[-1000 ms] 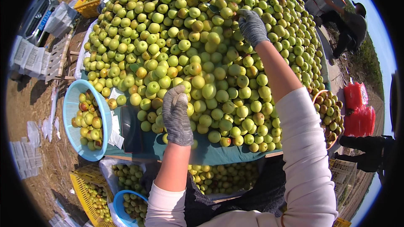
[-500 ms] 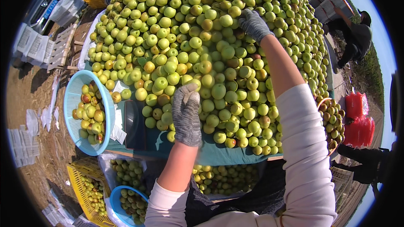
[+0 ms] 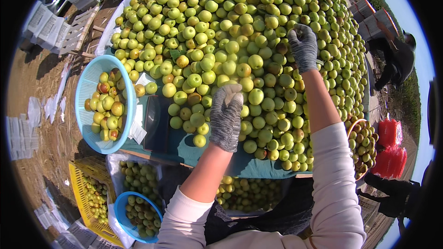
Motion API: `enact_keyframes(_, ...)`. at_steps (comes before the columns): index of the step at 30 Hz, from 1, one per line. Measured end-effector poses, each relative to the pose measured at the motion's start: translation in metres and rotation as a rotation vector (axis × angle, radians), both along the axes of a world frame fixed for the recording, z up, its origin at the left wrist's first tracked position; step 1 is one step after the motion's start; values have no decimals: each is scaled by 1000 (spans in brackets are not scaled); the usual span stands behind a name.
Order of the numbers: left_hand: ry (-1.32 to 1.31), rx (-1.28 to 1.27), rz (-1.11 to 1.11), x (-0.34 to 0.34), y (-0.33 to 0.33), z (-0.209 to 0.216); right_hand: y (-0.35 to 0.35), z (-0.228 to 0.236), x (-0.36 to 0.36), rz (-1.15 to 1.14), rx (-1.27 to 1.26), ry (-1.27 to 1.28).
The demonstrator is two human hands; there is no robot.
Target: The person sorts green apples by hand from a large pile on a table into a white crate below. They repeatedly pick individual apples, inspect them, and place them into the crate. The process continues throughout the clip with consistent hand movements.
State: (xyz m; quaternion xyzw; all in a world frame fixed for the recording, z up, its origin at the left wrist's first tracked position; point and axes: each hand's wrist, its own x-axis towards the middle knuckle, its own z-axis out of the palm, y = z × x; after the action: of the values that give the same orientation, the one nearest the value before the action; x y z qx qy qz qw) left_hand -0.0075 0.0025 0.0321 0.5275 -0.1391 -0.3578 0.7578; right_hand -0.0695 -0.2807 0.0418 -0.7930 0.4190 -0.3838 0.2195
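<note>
Over the near part of the fruit heap [image 3: 198, 55], here's the left hand [image 3: 226, 116], gloved fingers curled nearly closed; whether they pinch anything, I can't tell. Farther up the heap, the right hand [image 3: 303, 48] bends its fingers loosely, any hold hidden. Left of the heap, a pale-blue basket [image 3: 83, 87] is part-filled; below the heap, a blue basin [image 3: 121, 203] and yellow crate [image 3: 79, 193] carry fruit too. Plenty's in containers, but I'd judge most remains heaped.
</note>
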Motion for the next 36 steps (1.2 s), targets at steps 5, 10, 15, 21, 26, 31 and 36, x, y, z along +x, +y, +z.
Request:
enact_keyframes(5, 47, -85, 44, -8, -4, -5, 62, 40, -23, -239, 615, -1156)
enact_keyframes(10, 66, -40, 21, -12, -20, -12, 244, 93, 19, 972, 775, -680)
enact_keyframes(15, 160, -12, 48, -9, -18, -8, 294, 101, 46, 1110, 523, -166)
enact_keyframes(21, 413, -248, 95, 1, -3, 5, 160, 41, -10, 389, 436, -271)
enact_keyframes(26, 169, -32, 41, 6, -6, 1, 98, 8, -66, 167, -186, 411)
enact_keyframes(31, 229, -95, 104, 3, -7, -6, 55, -1, -36, 159, -367, 694)
enact_keyframes(36, 240, -4, 99, 7, -9, -11, 34, -13, 3, 182, 28, 682)
